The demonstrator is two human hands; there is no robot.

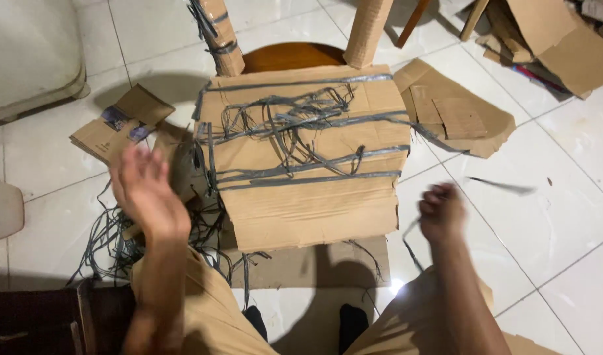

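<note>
Over the cardboard-wrapped chair (305, 151), right hand (441, 213) is fisted on a grey strap (410, 236); left hand (144, 187) open, empty; I'd pull low and steady so the cardboard doesn't rip.

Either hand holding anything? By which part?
Right hand is closed on a grey plastic strap, gripped partway along, ends trailing either side. Left hand is open, blurred, holding nothing.

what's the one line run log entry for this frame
left hand: open, raised | right hand: fisted on grey strip | cardboard-wrapped chair: strips loose
</note>
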